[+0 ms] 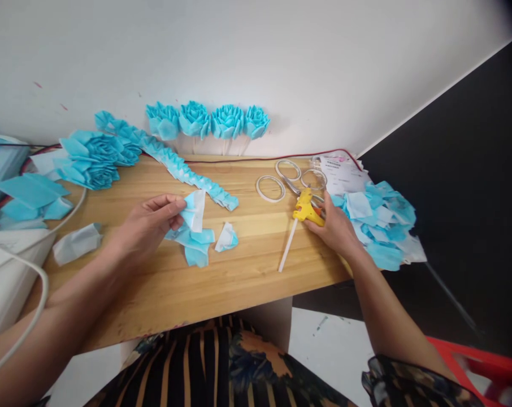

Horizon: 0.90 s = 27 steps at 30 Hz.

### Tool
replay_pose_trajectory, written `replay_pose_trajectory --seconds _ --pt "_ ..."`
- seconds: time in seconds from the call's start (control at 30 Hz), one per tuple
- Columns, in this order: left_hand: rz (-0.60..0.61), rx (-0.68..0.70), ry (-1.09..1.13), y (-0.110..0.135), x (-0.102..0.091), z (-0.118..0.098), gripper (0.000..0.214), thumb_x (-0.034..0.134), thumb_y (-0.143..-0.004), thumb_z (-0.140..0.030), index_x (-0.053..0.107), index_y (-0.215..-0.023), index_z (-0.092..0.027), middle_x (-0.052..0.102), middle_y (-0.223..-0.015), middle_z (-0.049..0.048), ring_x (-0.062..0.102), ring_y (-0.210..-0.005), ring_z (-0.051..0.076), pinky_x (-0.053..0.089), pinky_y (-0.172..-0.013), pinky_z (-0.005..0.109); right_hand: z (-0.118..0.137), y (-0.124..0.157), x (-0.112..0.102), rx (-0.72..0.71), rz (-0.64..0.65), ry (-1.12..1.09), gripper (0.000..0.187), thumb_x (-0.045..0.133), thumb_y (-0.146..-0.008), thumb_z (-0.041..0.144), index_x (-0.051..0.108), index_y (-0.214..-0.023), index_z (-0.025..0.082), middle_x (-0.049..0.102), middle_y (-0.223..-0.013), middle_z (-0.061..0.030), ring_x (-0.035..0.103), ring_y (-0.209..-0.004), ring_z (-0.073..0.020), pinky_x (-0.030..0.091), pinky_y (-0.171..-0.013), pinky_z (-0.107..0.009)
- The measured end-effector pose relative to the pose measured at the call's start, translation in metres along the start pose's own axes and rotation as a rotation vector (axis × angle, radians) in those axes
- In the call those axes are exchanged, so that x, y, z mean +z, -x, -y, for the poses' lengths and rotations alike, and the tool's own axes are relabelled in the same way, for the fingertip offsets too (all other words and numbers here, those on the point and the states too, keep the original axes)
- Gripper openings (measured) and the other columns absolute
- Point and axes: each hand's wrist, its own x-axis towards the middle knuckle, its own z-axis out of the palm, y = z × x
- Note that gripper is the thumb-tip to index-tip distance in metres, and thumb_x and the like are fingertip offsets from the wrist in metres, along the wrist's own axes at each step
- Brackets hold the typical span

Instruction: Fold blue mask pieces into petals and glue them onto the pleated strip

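Observation:
My left hand (154,217) pinches a folded blue and white petal piece (194,210) between thumb and fingers, above the wooden table. Just under it lie loose blue petal pieces (196,249), and a small folded piece (226,237) rests to their right. My right hand (335,223) has its thumb and fingers around a yellow glue gun (306,208), whose white glue stick (287,246) sticks out toward me. Behind the glue gun are scissors (290,183), partly hidden, and rolls of tape (270,189).
Several blue fabric roses (228,121) stand along the wall. A pleated blue strip (183,169) runs across the wooden table (239,282). More roses (95,158) lie at left, near a white cable (44,277). A heap of blue pieces (378,220) sits at the right edge.

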Motion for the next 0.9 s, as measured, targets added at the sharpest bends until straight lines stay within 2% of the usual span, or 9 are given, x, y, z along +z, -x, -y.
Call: replay_pose_trajectory --seconds 0.1,0.33,0.47,0.53,0.6,0.67,0.77,0.9 --pt "0.002 0.006 0.001 0.0 0.0 0.0 0.024 0.089 -0.071 -0.038 0.074 -0.068 -0.019 0.056 -0.057 0.0012 0.047 -0.053 0.011 0.04 -0.048 0.023 0.0 0.002 0.0 0.003 0.008 -0.008 0.101 0.069 -0.083 0.045 0.019 -0.163 0.008 0.067 -0.132 -0.0271 0.065 -0.118 -0.0449 0.053 -0.095 -0.06" --pt "0.004 -0.003 0.005 0.0 0.0 0.001 0.023 0.088 -0.073 -0.037 0.074 -0.068 -0.019 0.056 -0.057 0.0009 0.048 -0.052 0.011 0.041 -0.047 0.022 -0.003 -0.001 0.0 -0.021 0.037 -0.022 0.099 0.07 -0.085 0.046 0.02 -0.164 0.015 0.067 -0.135 -0.0232 0.065 -0.121 -0.0422 0.054 -0.097 -0.057" --pt "-0.009 0.0 0.004 -0.001 0.0 0.0 0.025 0.09 -0.069 -0.039 0.075 -0.068 -0.019 0.056 -0.057 0.0012 0.048 -0.052 0.011 0.041 -0.047 0.022 -0.005 -0.002 -0.024 -0.121 0.124 0.055 0.086 0.068 -0.086 0.047 0.035 -0.159 0.017 0.067 -0.135 -0.0213 0.062 -0.125 -0.0447 0.053 -0.099 -0.058" --pt "-0.011 0.001 0.006 -0.001 0.0 0.0 0.026 0.091 -0.068 -0.04 0.075 -0.069 -0.019 0.057 -0.057 0.0013 0.047 -0.052 0.011 0.04 -0.047 0.023 -0.002 -0.003 -0.04 -0.206 0.122 0.07 0.076 0.062 -0.09 0.045 0.037 -0.158 0.019 0.064 -0.141 -0.0188 0.058 -0.131 -0.044 0.051 -0.104 -0.059" --pt "-0.008 0.001 0.007 0.0 0.0 0.0 0.027 0.091 -0.068 -0.041 0.075 -0.069 -0.019 0.057 -0.058 0.0013 0.048 -0.053 0.012 0.04 -0.048 0.023 0.007 -0.005 -0.05 -0.263 0.091 0.054 0.065 0.054 -0.096 0.042 0.041 -0.157 0.023 0.062 -0.145 -0.0152 0.056 -0.135 -0.0405 0.049 -0.108 -0.057" --pt "-0.004 -0.008 0.001 0.0 -0.001 0.001 0.026 0.091 -0.069 -0.041 0.075 -0.07 -0.019 0.057 -0.059 0.001 0.049 -0.054 0.012 0.041 -0.049 0.023 0.023 -0.011 -0.05 -0.298 0.049 0.031 0.054 0.049 -0.099 0.038 0.049 -0.151 0.024 0.063 -0.145 -0.0132 0.057 -0.134 -0.0375 0.048 -0.109 -0.055" --pt "0.009 -0.018 0.008 -0.001 -0.002 0.002 0.026 0.09 -0.071 -0.039 0.074 -0.071 -0.018 0.057 -0.059 0.0003 0.049 -0.055 0.011 0.041 -0.051 0.022 0.053 -0.024 -0.037 -0.409 0.048 0.023 0.043 0.051 -0.098 0.03 0.061 -0.139 0.022 0.067 -0.137 -0.013 0.06 -0.128 -0.0351 0.048 -0.108 -0.053" --pt "0.007 -0.016 0.019 -0.001 -0.003 0.003 0.024 0.089 -0.071 -0.037 0.075 -0.072 -0.018 0.058 -0.061 0.0007 0.049 -0.056 0.011 0.042 -0.052 0.021 0.085 -0.047 -0.017 -0.5 0.088 0.168 0.032 0.056 -0.097 0.024 0.07 -0.124 0.016 0.072 -0.117 -0.0168 0.064 -0.114 -0.0353 0.048 -0.101 -0.05"
